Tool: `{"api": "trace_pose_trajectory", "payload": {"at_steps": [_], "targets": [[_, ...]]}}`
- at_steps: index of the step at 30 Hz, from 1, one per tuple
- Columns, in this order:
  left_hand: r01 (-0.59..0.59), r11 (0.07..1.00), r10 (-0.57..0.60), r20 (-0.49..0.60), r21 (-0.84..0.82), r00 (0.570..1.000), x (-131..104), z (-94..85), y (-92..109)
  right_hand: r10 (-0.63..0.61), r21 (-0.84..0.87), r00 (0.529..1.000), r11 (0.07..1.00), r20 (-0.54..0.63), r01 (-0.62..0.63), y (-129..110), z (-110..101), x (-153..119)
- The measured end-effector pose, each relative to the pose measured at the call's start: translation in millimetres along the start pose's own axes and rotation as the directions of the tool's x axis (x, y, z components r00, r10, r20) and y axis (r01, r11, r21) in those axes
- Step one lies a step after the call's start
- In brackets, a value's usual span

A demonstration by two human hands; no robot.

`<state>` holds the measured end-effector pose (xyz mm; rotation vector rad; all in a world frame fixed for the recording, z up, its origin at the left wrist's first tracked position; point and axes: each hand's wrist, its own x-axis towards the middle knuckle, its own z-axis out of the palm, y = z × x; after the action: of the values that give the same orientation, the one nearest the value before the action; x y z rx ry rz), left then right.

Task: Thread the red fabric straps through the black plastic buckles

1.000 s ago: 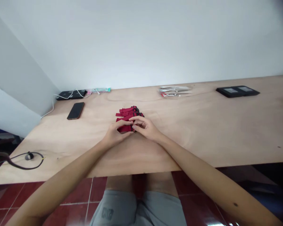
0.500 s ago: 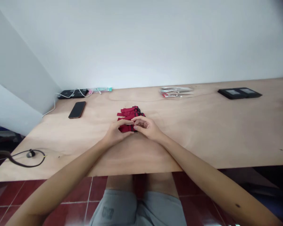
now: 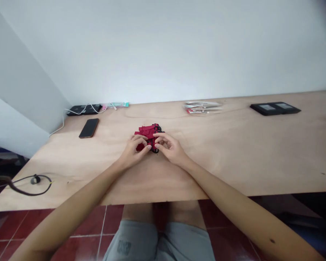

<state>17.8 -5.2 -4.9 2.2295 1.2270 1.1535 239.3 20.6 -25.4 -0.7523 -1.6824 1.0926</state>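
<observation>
On the table lies a small bundle of red straps (image 3: 149, 132) with black buckles at its right end. My left hand (image 3: 133, 149) is at the bundle's near left side, thumb and fingers curled onto a red strap. From the right, my right hand (image 3: 172, 149) pinches the near strap by its black buckle (image 3: 153, 149). The two hands' fingertips are close together. They hide part of the near straps, and the finer detail there is too small to make out.
A phone (image 3: 89, 128) lies to the left, below black boxes (image 3: 80, 110) with a white cable. Flat plastic packets (image 3: 203, 107) and a black double case (image 3: 275, 108) sit along the wall. A looped dark cable (image 3: 32, 194) is at the left front of the wooden table (image 3: 247, 152).
My left fingers have curled in more and bent down onto the strap. The near strap and buckle have shifted slightly between my hands. My right hand stays almost in place.
</observation>
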Motion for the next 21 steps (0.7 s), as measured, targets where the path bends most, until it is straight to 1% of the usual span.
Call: {"api": "trace_pose_trajectory", "payload": {"at_steps": [3,6,9,11,13,15,16,18,21], "targets": [[0.016,1.0,-0.016,0.039,0.005,0.999,-1,1.8,-2,-0.006,0.014,1.0,1.0,0.008,0.006,2,1,-1],[0.012,0.998,-0.008,0.066,-0.065,0.998,-2,2.1,-2,-0.043,-0.029,0.998,0.999,0.041,0.045,4,0,-1],[0.008,0.993,0.003,0.094,-0.118,0.996,-2,1.0,-2,-0.155,-0.148,0.983,0.975,0.095,0.168,3,-2,-1],[0.011,0.991,0.006,0.127,-0.131,0.992,-1,0.5,-2,-0.232,-0.22,0.968,0.943,0.1,0.249,1,-2,-1],[0.013,0.991,0.008,0.154,-0.134,0.988,-1,0.2,-2,-0.3,-0.259,0.949,0.913,0.092,0.314,0,-1,-1],[0.012,0.99,0.01,0.158,-0.142,0.987,-1,-0.4,-3,-0.349,-0.274,0.932,0.891,0.098,0.363,-1,0,-2],[0.017,0.989,0.005,0.147,-0.149,0.989,0,-1.2,-3,-0.359,-0.277,0.928,0.886,0.097,0.371,-1,0,-3],[0.056,0.983,-0.039,0.095,-0.178,0.995,0,-4.0,-6,-0.344,-0.281,0.937,0.895,0.059,0.346,-1,-2,-4],[0.186,0.946,-0.188,0.018,-0.267,0.982,1,-10.4,-13,-0.276,-0.288,0.958,0.926,-0.081,0.242,-1,-9,-3]]}}
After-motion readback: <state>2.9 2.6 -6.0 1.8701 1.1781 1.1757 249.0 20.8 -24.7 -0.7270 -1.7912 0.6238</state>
